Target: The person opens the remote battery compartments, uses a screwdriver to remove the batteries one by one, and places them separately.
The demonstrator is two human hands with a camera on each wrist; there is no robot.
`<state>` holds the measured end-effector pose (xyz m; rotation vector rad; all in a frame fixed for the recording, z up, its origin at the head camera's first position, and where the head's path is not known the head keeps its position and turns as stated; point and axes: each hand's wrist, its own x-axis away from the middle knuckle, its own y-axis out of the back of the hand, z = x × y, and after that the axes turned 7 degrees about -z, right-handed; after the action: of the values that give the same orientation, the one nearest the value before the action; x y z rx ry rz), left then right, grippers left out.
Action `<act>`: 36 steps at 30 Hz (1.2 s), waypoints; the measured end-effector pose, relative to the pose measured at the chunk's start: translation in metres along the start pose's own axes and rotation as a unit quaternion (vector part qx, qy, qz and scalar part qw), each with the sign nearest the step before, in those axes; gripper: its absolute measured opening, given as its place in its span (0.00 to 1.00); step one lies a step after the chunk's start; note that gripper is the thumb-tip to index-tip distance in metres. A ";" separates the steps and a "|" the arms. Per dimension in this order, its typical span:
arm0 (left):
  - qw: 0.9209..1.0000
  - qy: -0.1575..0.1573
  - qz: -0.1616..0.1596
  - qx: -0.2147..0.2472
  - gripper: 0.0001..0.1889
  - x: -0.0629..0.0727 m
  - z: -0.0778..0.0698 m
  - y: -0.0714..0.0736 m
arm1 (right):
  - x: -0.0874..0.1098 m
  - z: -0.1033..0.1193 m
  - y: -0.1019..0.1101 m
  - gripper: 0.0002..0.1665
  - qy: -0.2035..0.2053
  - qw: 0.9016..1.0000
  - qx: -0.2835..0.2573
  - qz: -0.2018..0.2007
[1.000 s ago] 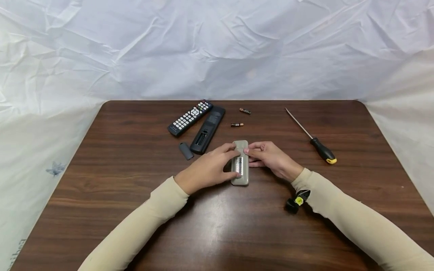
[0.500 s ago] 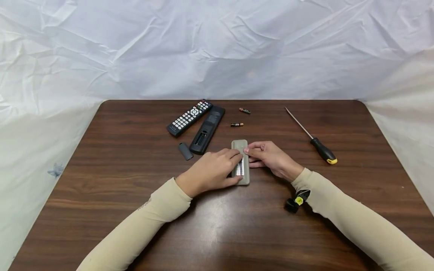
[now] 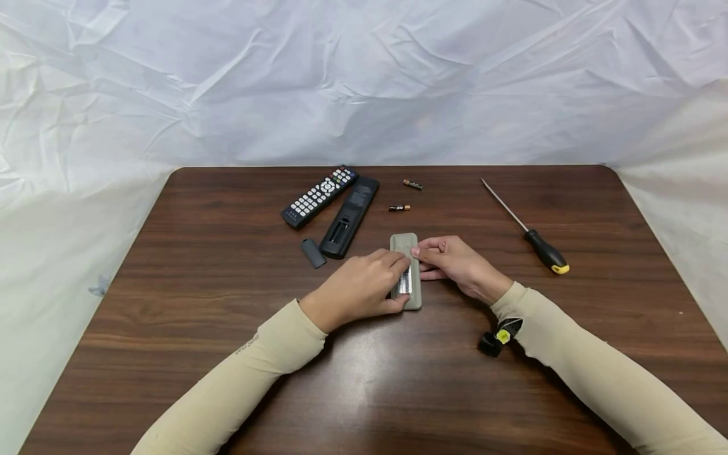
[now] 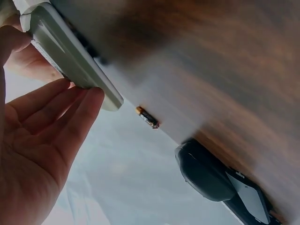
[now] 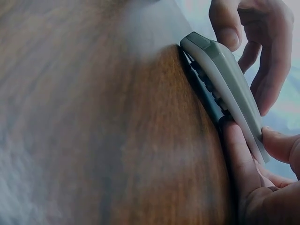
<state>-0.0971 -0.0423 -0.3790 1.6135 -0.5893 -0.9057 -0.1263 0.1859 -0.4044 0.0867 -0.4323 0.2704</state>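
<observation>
A light grey remote control (image 3: 405,241) is held back side up at the table's middle, its back label partly covered. In the right wrist view, the remote (image 5: 236,82) shows its buttons turned down toward the table. My right hand (image 3: 462,268) pinches its right edge near the far end, thumb on top and a finger (image 5: 241,150) underneath. My left hand (image 3: 364,283) lies over the back from the left, its fingertips and thumb touching it. Seen from the left wrist, the left hand's fingers (image 4: 70,112) are fairly straight against the remote.
Beyond the left hand lie a black remote (image 3: 318,197) with white buttons and a second black remote (image 3: 357,201), back up with an open battery bay. Its loose cover (image 3: 313,253) is beside it. Two batteries (image 3: 399,208) lie farther back; a screwdriver (image 3: 543,249) is at right.
My left hand has shifted slightly right over the grey remote, and its fingers and thumb lie farther across the back. My right hand keeps its pinch at the edge.
</observation>
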 end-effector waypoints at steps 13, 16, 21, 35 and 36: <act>0.999 -0.018 -0.032 -0.030 0.26 -0.001 -0.004 -0.004 | -0.002 -0.004 0.001 0.26 0.007 1.000 0.000 0.015; 0.998 -0.024 -0.034 -0.039 0.24 -0.001 -0.005 -0.006 | -0.003 -0.004 0.001 0.26 0.007 1.000 -0.001 0.017; 0.997 -0.036 -0.046 -0.060 0.22 -0.003 -0.009 -0.010 | -0.004 -0.003 0.000 0.24 0.010 1.000 0.000 0.010; 0.997 -0.032 -0.013 0.073 0.16 0.004 0.005 0.001 | -0.006 -0.003 0.001 0.22 0.010 1.000 -0.008 0.014; 0.996 -0.034 -0.017 0.087 0.15 0.004 0.006 0.002 | -0.005 -0.003 0.001 0.22 0.010 1.000 -0.010 0.015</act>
<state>-0.0991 -0.0493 -0.3785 1.7575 -0.7062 -0.9599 -0.1300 0.1863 -0.4092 0.0586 -0.4160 0.2956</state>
